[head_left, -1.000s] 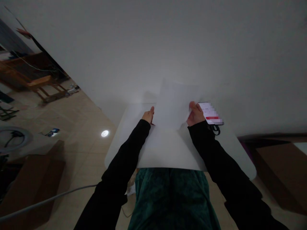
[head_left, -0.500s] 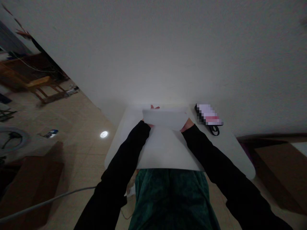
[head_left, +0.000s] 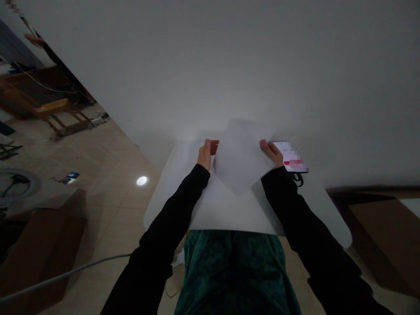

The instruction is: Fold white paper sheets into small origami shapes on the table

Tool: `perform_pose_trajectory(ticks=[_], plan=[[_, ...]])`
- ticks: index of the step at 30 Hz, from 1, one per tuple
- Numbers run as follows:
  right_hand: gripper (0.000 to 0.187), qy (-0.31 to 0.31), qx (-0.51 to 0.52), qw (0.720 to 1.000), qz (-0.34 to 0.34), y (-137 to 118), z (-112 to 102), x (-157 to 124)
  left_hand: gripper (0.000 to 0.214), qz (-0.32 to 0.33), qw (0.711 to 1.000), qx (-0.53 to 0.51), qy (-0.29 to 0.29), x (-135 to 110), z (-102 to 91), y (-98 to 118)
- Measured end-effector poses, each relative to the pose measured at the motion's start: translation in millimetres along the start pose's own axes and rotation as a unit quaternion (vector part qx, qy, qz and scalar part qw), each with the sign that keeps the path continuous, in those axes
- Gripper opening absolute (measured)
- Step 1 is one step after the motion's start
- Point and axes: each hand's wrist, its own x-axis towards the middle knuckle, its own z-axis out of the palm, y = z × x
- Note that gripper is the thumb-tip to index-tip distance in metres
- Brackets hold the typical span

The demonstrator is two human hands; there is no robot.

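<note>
At lower frame centre, the left hand [head_left: 205,155] and right hand [head_left: 271,153] hold a raised paper sheet [head_left: 239,157] by opposite edges, grips closed.

I've got the left hand [head_left: 205,155] and right hand [head_left: 271,152] on opposite edges of a white sheet of paper [head_left: 241,157], centre frame, above a white table [head_left: 164,205]. Can't tell how firm the grip is from here. Right hand sits just beside a phone [head_left: 290,156], screen pixelated, black cord [head_left: 297,178] at its lower end. Green trousers [head_left: 236,271] bottom centre. Tiled floor [head_left: 108,175] and wooden bench [head_left: 42,107] upper left, cardboard box [head_left: 36,249] lower left.
</note>
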Motion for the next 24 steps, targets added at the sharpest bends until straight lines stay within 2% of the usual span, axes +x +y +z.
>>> perform_pose_trajectory(ticks=[2, 4, 6, 7, 8, 9, 10, 11, 12, 14, 16, 17, 19, 24], plan=[[0.028, 0.060, -0.016, 0.998, 0.012, 9.3, -3.3, 3.0, 0.059, 0.062, 0.997, 0.051, 0.002, -1.6, 0.8, 4.3], [0.025, 0.089, -0.042, 0.995, 0.035, 17.8, -8.9, 9.8, 0.043, 0.065, 0.995, 0.075, -0.027, -1.7, -0.1, 4.6], [0.022, 0.083, -0.109, 0.989, 0.063, 21.1, -15.8, 18.9, 0.035, 0.042, 0.993, 0.093, -0.056, 1.8, -6.0, 2.9], [0.022, 0.071, -0.159, 0.983, 0.050, 20.2, -19.0, 22.9, 0.030, 0.037, 0.991, 0.114, -0.062, 4.8, -11.0, 2.4], [0.024, 0.067, -0.221, 0.973, 0.007, 17.6, -21.6, 25.9, 0.026, 0.043, 0.985, 0.150, -0.073, 8.2, -17.0, 2.8], [0.028, 0.070, -0.290, 0.951, -0.079, 13.9, -23.2, 27.0, 0.020, 0.059, 0.973, 0.209, -0.077, 11.2, -23.1, 4.1], [0.033, 0.068, -0.363, 0.908, -0.196, 9.6, -23.5, 26.1, 0.016, 0.079, 0.953, 0.285, -0.065, 13.5, -28.6, 6.5], [0.036, 0.044, -0.432, 0.850, -0.298, 5.6, -22.5, 22.9, 0.014, 0.094, 0.929, 0.350, -0.069, 14.5, -32.5, 9.6], [0.035, 0.001, -0.490, 0.791, -0.367, 2.7, -20.3, 17.6, 0.013, 0.108, 0.906, 0.401, -0.081, 14.0, -34.3, 13.2], [0.032, -0.102, -0.561, 0.697, -0.436, 2.1, -13.6, 3.6, 0.017, 0.142, 0.857, 0.477, -0.135, 8.7, -30.5, 20.2], [0.028, -0.184, -0.596, 0.629, -0.464, 8.2, -7.0, -10.2, 0.017, 0.179, 0.802, 0.538, -0.187, -0.4, -19.6, 25.0], [0.023, -0.205, -0.603, 0.607, -0.476, 12.5, -4.7, -15.4, 0.017, 0.195, 0.782, 0.559, -0.197, -5.2, -13.4, 26.2], [0.015, -0.220, -0.604, 0.587, -0.492, 20.5, -2.8, -21.5, 0.018, 0.223, 0.759, 0.579, -0.197, -13.3, -2.7, 26.7], [0.013, -0.176, -0.618, 0.570, -0.512, 24.4, -1.3, -26.4, 0.022, 0.298, 0.750, 0.565, -0.171, -22.1, 5.2, 21.9]])
